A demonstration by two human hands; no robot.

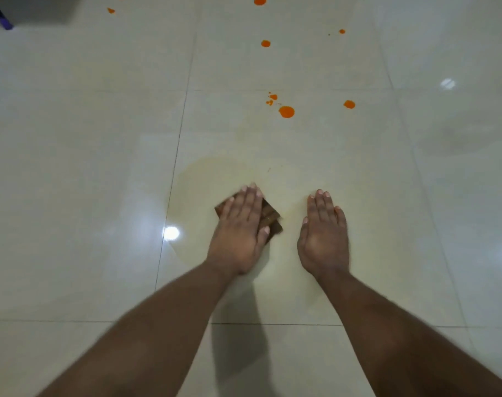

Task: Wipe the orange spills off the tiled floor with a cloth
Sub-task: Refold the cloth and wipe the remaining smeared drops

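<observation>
My left hand (241,227) lies flat with straight fingers on a folded brown cloth (270,214), pressing it to the pale tiled floor (72,167). Most of the cloth is hidden under the hand. My right hand (324,233) rests flat on the floor just to the right of the cloth, holding nothing. A faint yellowish smear (209,170) spreads around and beyond the cloth. Farther ahead lie bright orange spills: a large drop (286,112), a smaller one (349,104), another (266,43) and several more near the top edge.
A purple-tipped dark object (3,21) stands at the top left corner beside a dark shape. Ceiling lights glare off the glossy tiles near the cloth's left and at the right.
</observation>
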